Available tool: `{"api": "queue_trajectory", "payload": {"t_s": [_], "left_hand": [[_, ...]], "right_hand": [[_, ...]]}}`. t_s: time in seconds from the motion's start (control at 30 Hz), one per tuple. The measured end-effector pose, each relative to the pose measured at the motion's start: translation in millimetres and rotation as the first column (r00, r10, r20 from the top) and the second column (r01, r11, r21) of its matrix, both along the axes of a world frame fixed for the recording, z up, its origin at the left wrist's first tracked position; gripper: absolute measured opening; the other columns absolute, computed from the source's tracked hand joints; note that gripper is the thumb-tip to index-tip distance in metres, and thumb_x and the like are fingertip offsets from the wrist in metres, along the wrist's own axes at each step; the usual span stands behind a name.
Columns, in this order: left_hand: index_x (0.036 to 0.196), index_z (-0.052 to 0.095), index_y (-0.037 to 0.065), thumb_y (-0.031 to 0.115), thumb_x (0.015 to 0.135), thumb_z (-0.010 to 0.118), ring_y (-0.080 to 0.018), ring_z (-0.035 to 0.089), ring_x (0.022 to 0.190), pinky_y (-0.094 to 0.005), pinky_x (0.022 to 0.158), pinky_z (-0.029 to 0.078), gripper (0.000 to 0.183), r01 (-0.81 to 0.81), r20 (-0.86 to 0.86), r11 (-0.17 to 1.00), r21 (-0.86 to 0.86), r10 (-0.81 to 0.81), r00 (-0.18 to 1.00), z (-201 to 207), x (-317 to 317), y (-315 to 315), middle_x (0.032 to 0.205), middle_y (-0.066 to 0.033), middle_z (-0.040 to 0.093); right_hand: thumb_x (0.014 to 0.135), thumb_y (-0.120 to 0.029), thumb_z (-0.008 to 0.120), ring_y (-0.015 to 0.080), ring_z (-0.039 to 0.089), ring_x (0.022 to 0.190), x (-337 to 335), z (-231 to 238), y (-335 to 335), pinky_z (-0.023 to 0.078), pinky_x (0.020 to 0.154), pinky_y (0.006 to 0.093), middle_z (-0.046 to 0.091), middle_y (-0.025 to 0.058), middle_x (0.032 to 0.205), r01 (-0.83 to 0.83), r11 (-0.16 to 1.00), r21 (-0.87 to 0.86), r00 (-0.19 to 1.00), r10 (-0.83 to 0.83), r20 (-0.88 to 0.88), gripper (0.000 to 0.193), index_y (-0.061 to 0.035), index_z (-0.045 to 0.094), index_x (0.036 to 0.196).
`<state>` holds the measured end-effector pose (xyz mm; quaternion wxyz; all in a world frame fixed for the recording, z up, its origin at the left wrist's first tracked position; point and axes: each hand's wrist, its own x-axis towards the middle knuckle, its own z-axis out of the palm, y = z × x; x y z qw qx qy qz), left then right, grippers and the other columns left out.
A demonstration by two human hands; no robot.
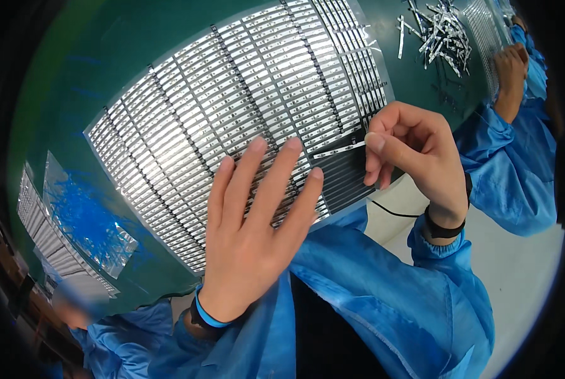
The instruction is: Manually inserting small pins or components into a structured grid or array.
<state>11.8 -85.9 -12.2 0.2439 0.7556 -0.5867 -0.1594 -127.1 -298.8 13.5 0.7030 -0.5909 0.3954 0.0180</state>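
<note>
A large sheet [181,120] covered with rows of narrow white strips bearing small dark parts lies on the green table. My left hand [248,252] rests flat on it near the front edge, fingers spread. Between the thumb and fingertips of my right hand [421,148] is the end of a thin white strip [336,151]. This strip slants across the top of a dark patch [345,183] where the sheet has no white strips. The exact grip at the strip's end is partly covered by my fingers.
Loose strips [443,38] are heaped at the far right. Close by, a co-worker's hand [511,72] touches another sheet. Thin blue pieces [90,211] lie piled at the left, beside a further striped sheet [58,234]. A black cord [393,211] runs near my right wrist.
</note>
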Motion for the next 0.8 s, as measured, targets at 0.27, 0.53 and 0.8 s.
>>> {"api": "queue_trajectory", "payload": {"t_s": [0.27,0.53,0.8], "left_hand": [[0.126,0.076,0.019,0.022,0.079,0.080,-0.0396,0.046,0.141,-0.0562,0.116,0.035,0.048,-0.021,0.025,1.000,0.004,0.021,0.999,-6.9,2.8,-2.1,0.149,-0.0140,0.056],[0.126,0.077,0.018,0.022,0.077,0.080,-0.0387,0.045,0.141,-0.0547,0.115,0.036,0.049,-0.006,0.051,1.000,0.022,0.005,0.999,-6.3,3.6,-1.0,0.149,-0.0138,0.057],[0.131,0.074,0.018,0.024,0.079,0.080,-0.0372,0.045,0.142,-0.0535,0.116,0.035,0.053,-0.023,0.058,0.999,0.026,0.021,0.998,-5.5,2.8,-3.9,0.148,-0.0123,0.057]], "right_hand": [[0.098,-0.009,0.070,0.0096,0.071,0.066,6.9,-1.5,2.0,0.052,0.052,0.0193,0.072,0.0051,0.076,0.002,1.000,-0.018,0.999,-0.003,-0.040,0.012,0.0032,0.070,0.098],[0.100,-0.009,0.066,0.0114,0.069,0.059,6.4,-6.8,8.3,0.051,0.048,0.0191,0.070,0.0057,0.071,0.014,0.995,-0.094,0.999,-0.018,-0.033,0.012,0.0030,0.066,0.097],[0.100,-0.008,0.066,0.0110,0.069,0.059,8.2,-6.1,6.9,0.051,0.047,0.0189,0.070,0.0057,0.071,0.014,0.994,-0.110,1.000,-0.017,-0.023,0.011,0.0031,0.066,0.097]]}}
